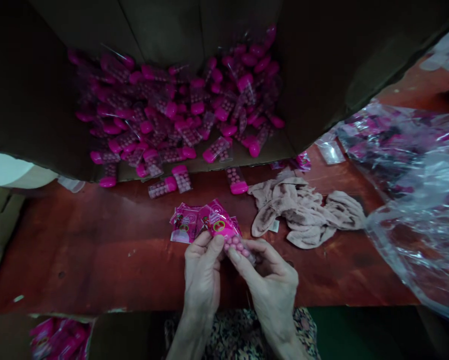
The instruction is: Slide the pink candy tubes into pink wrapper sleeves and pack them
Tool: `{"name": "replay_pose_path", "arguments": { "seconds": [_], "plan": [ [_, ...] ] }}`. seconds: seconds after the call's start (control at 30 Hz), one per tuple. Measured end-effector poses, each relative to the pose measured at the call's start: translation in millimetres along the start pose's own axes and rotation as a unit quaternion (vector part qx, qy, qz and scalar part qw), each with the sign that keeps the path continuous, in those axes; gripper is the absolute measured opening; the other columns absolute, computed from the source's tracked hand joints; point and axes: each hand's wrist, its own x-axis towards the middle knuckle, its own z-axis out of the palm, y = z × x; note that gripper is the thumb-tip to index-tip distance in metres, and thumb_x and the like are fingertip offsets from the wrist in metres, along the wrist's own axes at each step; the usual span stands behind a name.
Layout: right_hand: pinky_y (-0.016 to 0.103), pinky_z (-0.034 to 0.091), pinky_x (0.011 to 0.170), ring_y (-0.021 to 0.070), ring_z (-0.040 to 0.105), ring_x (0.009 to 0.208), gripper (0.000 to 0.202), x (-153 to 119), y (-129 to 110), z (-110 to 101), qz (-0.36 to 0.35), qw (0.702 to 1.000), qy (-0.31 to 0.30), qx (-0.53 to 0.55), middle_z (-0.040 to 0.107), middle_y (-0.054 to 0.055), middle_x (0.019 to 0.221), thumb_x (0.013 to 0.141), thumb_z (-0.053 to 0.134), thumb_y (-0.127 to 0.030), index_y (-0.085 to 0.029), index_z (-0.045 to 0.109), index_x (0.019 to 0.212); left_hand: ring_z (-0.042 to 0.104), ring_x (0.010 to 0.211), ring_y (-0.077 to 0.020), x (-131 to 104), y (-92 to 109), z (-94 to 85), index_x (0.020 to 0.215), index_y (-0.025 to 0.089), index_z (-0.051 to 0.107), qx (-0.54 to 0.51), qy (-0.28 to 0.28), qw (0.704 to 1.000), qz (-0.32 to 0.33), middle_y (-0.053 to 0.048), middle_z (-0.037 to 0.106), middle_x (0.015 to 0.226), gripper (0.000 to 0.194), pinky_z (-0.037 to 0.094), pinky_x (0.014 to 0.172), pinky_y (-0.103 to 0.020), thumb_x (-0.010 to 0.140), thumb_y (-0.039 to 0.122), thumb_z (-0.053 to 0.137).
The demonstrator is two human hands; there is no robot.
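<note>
Above the near part of the red table, both hands are closed on a small clear bottle (pixel 238 245) of pink balls, tilted between them. A shiny pink printed sleeve (pixel 217 219) covers its far end; whether it goes all the way around I cannot tell. My left hand (pixel 203 265) pinches the edge of the sleeve with thumb and fingers. My right hand (pixel 272 277) grips the near end of the bottle, its thumb on the clear side. Just beyond the left fingers lie several flat pink printed sleeves (pixel 185 222), partly hidden by the held one.
A large open cardboard box (pixel 164 30) holds many pink-capped bottles (pixel 187 115). Several such bottles (pixel 235 180) lie before it. A crumpled pinkish cloth (pixel 307 210) is at right, beside a big clear plastic bag (pixel 415 200). More pink packets (pixel 61 337) fill a container lower left.
</note>
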Motion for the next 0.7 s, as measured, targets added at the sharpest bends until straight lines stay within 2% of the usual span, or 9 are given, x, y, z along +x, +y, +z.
{"name": "replay_pose_path", "arguments": {
  "seconds": [0.13, 0.3, 0.5, 0.6, 0.7],
  "plan": [
    [0.026, 0.053, 0.063, 0.0155, 0.063, 0.068, 0.013, -1, -1, 4, -0.021, 1.000, -0.008, 0.009, 0.068, 0.003, 0.078, 0.073, 0.070, -0.025, -0.018, 0.065, 0.083, 0.062, 0.058, -0.0114, 3, 1, -3.5, 0.069, 0.014, 0.066, -0.004, 0.007, 1.000, -0.007, -0.002, 0.068, 0.064, 0.017, 0.050, 0.065, -0.024, 0.059, 0.019, 0.078],
    [0.025, 0.054, 0.058, 0.0149, 0.065, 0.063, 0.014, 0, -5, 6, 0.033, 0.997, -0.041, 0.063, 0.070, 0.002, 0.073, 0.070, 0.072, -0.027, -0.019, 0.066, 0.080, 0.062, 0.062, -0.0131, 3, 1, -7.0, 0.068, 0.013, 0.066, -0.011, -0.010, 1.000, -0.008, -0.002, 0.068, 0.065, 0.015, 0.050, 0.073, -0.029, 0.063, 0.023, 0.076],
    [0.023, 0.052, 0.054, 0.0130, 0.061, 0.057, 0.014, 1, -6, 7, 0.014, 1.000, -0.012, 0.021, 0.068, 0.001, 0.068, 0.070, 0.072, -0.027, -0.018, 0.066, 0.079, 0.065, 0.071, -0.0166, -5, 0, -3.1, 0.072, 0.015, 0.067, 0.023, -0.023, 0.999, -0.002, -0.003, 0.068, 0.065, 0.010, 0.049, 0.076, -0.030, 0.069, 0.024, 0.071],
    [0.024, 0.052, 0.055, 0.0136, 0.062, 0.058, 0.013, 5, -9, 7, 0.006, 0.999, -0.034, 0.028, 0.068, 0.002, 0.070, 0.070, 0.071, -0.027, -0.018, 0.067, 0.078, 0.065, 0.072, -0.0178, -4, 4, -3.8, 0.068, 0.015, 0.066, 0.006, -0.030, 0.999, 0.013, -0.004, 0.068, 0.064, 0.015, 0.049, 0.076, -0.032, 0.071, 0.030, 0.069],
    [0.023, 0.052, 0.052, 0.0139, 0.062, 0.055, 0.014, 6, -11, 8, 0.038, 0.996, -0.063, 0.060, 0.068, 0.001, 0.066, 0.069, 0.072, -0.029, -0.018, 0.066, 0.075, 0.063, 0.067, -0.0162, -1, 8, -5.0, 0.068, 0.015, 0.066, 0.012, -0.028, 0.999, 0.027, -0.003, 0.067, 0.064, 0.015, 0.049, 0.074, -0.031, 0.067, 0.028, 0.072]
  ]
}}
